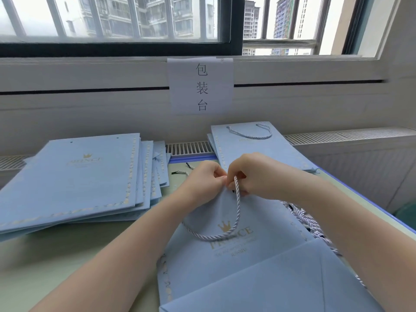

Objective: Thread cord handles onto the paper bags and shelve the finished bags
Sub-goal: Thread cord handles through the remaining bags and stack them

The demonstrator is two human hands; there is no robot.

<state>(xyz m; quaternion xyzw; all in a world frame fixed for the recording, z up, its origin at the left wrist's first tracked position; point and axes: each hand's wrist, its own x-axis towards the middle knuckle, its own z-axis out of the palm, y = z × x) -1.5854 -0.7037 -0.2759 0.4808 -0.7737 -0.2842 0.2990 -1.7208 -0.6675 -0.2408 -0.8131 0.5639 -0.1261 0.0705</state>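
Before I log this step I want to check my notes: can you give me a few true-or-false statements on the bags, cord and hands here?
1. Both hands work at the top edge of the near bag. True: the left hand and right hand meet there.
2. The cord loops across that bag's printed face. True.
3. The stack on the left already has handles. False: its top bag shows bare holes.
4. The far right bag has no handle. False: a cord handle lies on it.
5. The paper sign lies flat on the table. False: it hangs below the window.
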